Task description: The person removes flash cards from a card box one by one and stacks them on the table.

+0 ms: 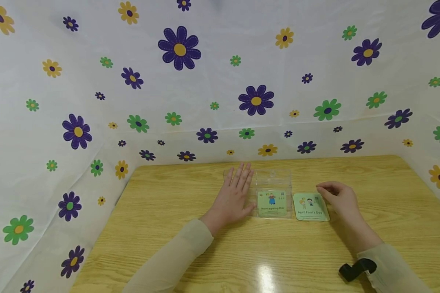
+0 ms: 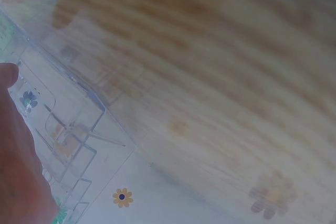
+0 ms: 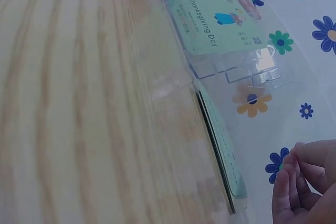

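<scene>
My left hand (image 1: 232,199) lies with straight fingers on the left part of a clear plastic case (image 1: 273,179). In the case's right part sits a green "Thanksgiving Day" card (image 1: 272,203), legible in the right wrist view too. Just right of the case lies a short stack of cards (image 1: 311,207), "April Fool's Day" on top; its layered edge shows in the right wrist view. My right hand (image 1: 339,199) hovers by the stack's upper right corner. In the right wrist view its fingers (image 3: 283,187) are curled, thumb against fingertip, and nothing shows between them.
The case and cards are on a wood-grain table (image 1: 190,256). A white flowered sheet (image 1: 212,73) rises behind the table and along both sides. A black strap (image 1: 357,269) sits at my right sleeve.
</scene>
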Motion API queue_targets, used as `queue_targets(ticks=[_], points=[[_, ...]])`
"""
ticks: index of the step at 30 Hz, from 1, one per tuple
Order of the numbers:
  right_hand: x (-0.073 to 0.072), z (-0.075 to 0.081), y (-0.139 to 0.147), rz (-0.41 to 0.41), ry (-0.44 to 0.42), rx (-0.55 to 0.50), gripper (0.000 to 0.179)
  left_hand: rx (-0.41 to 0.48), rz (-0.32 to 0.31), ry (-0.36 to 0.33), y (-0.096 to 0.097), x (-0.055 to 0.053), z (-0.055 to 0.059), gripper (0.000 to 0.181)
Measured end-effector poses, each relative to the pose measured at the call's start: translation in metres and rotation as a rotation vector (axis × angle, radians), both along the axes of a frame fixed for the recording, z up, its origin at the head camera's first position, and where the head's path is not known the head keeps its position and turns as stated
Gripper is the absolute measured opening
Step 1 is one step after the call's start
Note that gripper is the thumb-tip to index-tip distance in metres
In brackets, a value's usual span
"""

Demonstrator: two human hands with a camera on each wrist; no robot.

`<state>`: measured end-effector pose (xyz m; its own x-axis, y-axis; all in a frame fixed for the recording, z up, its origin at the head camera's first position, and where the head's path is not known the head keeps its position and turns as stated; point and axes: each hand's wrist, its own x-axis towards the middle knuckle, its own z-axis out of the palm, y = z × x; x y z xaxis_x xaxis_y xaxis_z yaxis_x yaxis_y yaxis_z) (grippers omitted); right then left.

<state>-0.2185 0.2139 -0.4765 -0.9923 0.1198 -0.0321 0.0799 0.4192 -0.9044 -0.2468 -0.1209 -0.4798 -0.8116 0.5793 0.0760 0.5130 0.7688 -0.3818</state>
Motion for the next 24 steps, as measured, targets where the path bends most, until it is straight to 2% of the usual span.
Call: queue_targets(ticks=[11,24], points=[[0.002,0.007,-0.006,0.035,0.049,0.043,0.031,-0.003,0.005,-0.008,0.000,0.001,0.002,0.101],[0.006,0.014,-0.018,0.070,0.097,0.017,0.030,0.002,-0.006,0.011,0.000,0.000,0.001,0.102]])
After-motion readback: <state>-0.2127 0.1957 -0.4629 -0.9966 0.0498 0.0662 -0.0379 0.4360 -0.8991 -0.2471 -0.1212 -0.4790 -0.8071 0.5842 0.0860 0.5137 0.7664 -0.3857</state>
